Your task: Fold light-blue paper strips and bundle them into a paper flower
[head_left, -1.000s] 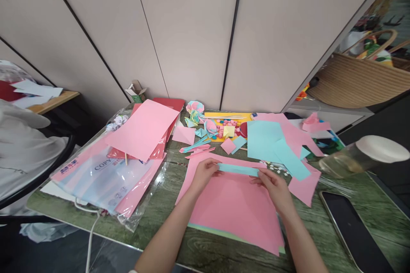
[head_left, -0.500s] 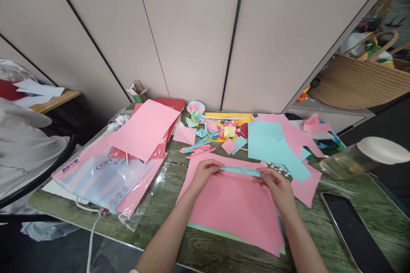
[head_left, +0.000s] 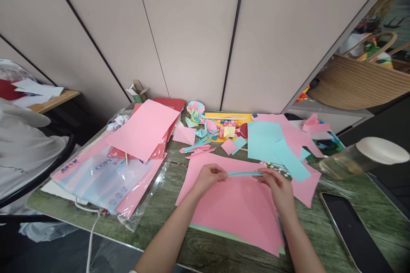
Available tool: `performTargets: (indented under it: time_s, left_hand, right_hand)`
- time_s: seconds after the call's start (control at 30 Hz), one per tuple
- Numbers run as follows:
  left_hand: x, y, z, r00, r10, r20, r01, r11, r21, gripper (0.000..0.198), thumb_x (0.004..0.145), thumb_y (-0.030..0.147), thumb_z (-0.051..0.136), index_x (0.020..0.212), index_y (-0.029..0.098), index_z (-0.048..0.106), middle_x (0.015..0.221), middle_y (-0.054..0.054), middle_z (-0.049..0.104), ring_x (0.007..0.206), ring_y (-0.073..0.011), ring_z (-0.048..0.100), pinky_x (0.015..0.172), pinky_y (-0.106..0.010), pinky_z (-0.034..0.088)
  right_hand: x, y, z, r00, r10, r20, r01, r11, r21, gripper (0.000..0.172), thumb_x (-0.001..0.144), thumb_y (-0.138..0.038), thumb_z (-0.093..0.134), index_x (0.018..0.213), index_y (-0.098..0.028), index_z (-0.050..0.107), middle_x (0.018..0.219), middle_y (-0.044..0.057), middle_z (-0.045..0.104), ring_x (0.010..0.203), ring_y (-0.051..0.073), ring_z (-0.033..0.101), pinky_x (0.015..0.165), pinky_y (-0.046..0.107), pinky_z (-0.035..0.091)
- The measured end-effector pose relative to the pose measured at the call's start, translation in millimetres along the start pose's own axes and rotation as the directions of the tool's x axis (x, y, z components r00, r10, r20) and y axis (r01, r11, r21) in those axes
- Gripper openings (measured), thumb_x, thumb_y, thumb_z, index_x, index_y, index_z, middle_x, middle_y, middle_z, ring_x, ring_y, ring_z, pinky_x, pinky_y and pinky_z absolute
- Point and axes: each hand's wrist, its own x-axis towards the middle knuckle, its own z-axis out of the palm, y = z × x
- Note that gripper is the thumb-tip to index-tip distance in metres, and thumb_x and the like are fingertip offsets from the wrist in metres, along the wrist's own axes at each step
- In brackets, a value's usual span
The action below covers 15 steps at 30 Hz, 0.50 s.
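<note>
1. The left hand (head_left: 208, 177) was closed in a pinch on one end of a narrow blue paper strip (head_left: 245, 173).
2. The right hand (head_left: 279, 184) pinched the other end, so the strip ran level between the two hands, just over the sheet below.
3. Directly beneath both hands lay a large pink sheet (head_left: 233, 211), flat on the green surface (head_left: 166, 204), with a pale green edge showing under its near side.
4. Just beyond the right hand lay a light blue sheet (head_left: 265, 138), overlapping other pink paper, and a pink offcut (head_left: 304, 185) sat just to that hand's right.
5. Beyond the left hand were thin pink and blue scraps (head_left: 197, 148), then small folded paper pieces (head_left: 205, 128) and a yellow tray (head_left: 224, 116) near the wall.
6. Well to the left of the left hand lay a clear plastic pack of copy paper (head_left: 99, 175), and past it a loose pink page (head_left: 144, 130) rested on a red folder (head_left: 171, 103).
7. Well to the right of the right hand stood a glass jar with a white lid (head_left: 361, 158), and a dark phone (head_left: 352, 230) lay flat nearer the person.
8. Farthest off, up to the right, a woven basket (head_left: 358, 83) sat on a shelf.
</note>
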Motion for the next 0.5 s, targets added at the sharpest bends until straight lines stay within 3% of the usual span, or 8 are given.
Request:
performTargets:
  time_s: [0.1, 0.23, 0.33, 0.5]
  left_hand:
    - [-0.4, 0.0, -1.6, 0.999, -0.006, 0.054, 0.000, 0.996, 0.095, 0.025, 0.058, 0.025, 0.066, 0.080, 0.014, 0.060, 0.059, -0.001, 0.058, 0.056, -0.0118, 0.055, 0.052, -0.021, 0.039]
    - [-4.5, 0.1, -1.4, 0.976, -0.070, 0.205, 0.025, 0.977, 0.212, 0.034, 0.062, 0.026, 0.062, 0.095, 0.017, 0.061, 0.063, 0.000, 0.056, 0.057, -0.0112, 0.053, 0.049, -0.020, 0.037]
    - [-6.6, -3.8, 2.7, 0.965, -0.060, 0.254, -0.021, 0.952, 0.305, 0.024, 0.067, 0.033, 0.057, 0.082, 0.015, 0.065, 0.065, -0.002, 0.058, 0.058, -0.0118, 0.052, 0.052, -0.022, 0.038]
    - [-5.0, -15.5, 14.2, 0.983, 0.027, 0.184, -0.091, 0.932, 0.352, 0.026, 0.070, 0.038, 0.054, 0.067, 0.014, 0.063, 0.060, -0.002, 0.058, 0.057, -0.0126, 0.052, 0.055, -0.023, 0.039]
  right_hand:
    - [1.2, 2.3, 1.8, 0.998, 0.044, -0.055, -0.042, 0.999, 0.034, 0.024, 0.068, -0.039, 0.063, 0.079, -0.018, 0.061, 0.076, 0.004, 0.066, 0.070, 0.021, 0.063, 0.065, 0.034, 0.051]
    - [0.8, 3.0, 5.8, 0.995, 0.083, -0.063, -0.080, 0.995, 0.054, 0.034, 0.060, -0.038, 0.070, 0.086, -0.018, 0.060, 0.065, 0.002, 0.065, 0.066, 0.020, 0.062, 0.064, 0.032, 0.049]
    - [-1.3, 1.6, 9.5, 0.996, 0.086, -0.024, -0.085, 0.996, 0.035, 0.038, 0.061, -0.039, 0.069, 0.091, -0.018, 0.058, 0.063, 0.001, 0.064, 0.062, 0.017, 0.060, 0.062, 0.030, 0.048]
    - [-5.4, 0.7, 20.0, 0.991, 0.122, 0.051, -0.125, 0.990, 0.066, 0.054, 0.057, -0.042, 0.070, 0.104, -0.019, 0.055, 0.062, -0.001, 0.061, 0.061, 0.016, 0.057, 0.062, 0.029, 0.046]
